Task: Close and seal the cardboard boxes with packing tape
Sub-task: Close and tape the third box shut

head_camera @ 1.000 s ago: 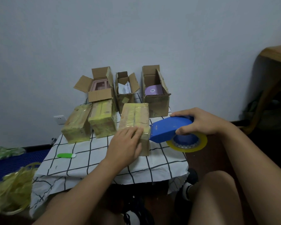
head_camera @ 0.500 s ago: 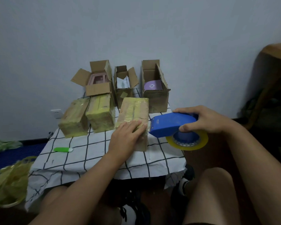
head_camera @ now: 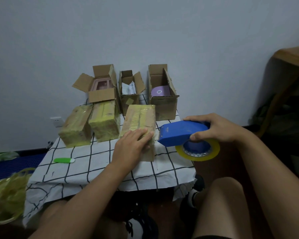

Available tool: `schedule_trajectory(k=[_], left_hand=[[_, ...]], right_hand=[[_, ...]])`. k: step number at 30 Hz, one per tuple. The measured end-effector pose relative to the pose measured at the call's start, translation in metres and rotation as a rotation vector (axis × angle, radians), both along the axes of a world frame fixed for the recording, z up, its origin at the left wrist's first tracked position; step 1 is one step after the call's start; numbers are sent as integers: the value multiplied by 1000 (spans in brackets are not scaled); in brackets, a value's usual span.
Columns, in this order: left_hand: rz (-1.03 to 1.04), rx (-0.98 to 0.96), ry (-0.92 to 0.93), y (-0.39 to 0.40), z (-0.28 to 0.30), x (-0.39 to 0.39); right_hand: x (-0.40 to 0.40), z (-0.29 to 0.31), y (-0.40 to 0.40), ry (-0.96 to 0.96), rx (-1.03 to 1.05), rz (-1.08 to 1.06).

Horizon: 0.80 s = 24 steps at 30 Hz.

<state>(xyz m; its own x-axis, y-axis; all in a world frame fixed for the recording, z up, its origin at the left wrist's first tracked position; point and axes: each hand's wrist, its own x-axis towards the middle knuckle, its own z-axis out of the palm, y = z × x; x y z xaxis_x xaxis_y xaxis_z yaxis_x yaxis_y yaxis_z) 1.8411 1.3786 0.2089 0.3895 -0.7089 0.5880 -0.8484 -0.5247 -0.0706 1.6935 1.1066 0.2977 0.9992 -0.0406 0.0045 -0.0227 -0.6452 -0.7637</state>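
- Cardboard box (head_camera: 139,124), closed and wrapped in yellowish tape, lies on the checked cloth (head_camera: 97,163) of the bench, near its right front part.
- Left hand (head_camera: 132,147) rests flat on the near end of that box, fingers (head_camera: 142,133) straight and close together, pressing down on the tape.
- Right hand (head_camera: 219,128) grips a blue tape dispenser (head_camera: 178,135), fingers curled over its top and thumb clamped under its side.
- Dispenser's front edge sits just beside the box's right near corner; a short clear strip of tape appears to run between them, blurred.
- Yellow tape roll (head_camera: 198,150) sits in the dispenser, hanging past the bench's right edge.
- Two more taped boxes (head_camera: 74,130) and (head_camera: 104,125) lie side by side left of the held box, touching each other.
- Three open boxes stand in a row behind, by the wall: left open box (head_camera: 100,96) with a pink item inside, middle open box (head_camera: 129,99) with white papers, right open box (head_camera: 164,102) with a purple round item.
- Green-and-white utility knife (head_camera: 64,160) lies on the cloth, left front, well apart from the boxes.
- Yellow plastic bag (head_camera: 5,195) lies on the floor at left.
- Bare knees show under the bench edge.
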Motion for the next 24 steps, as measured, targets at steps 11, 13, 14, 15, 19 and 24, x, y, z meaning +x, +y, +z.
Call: schedule_trajectory(k=[11, 13, 14, 15, 19, 24], left_hand=[[-14, -2, -6, 0, -1, 1], [-28, 1, 4, 0, -1, 2], [-33, 10, 12, 0, -1, 2], [-36, 18, 21, 0, 0, 2], [-38, 18, 34, -1, 4, -4], [-42, 5, 23, -2, 4, -6]], right_hand=[[-8, 5, 0, 36, -21, -48], [-3, 7, 5, 45, -89, -33], [1, 9, 10, 50, -137, -19], [6, 11, 15, 55, -183, -1], [29, 26, 33, 75, -314, 71], [51, 55, 45, 141, -464, 101]])
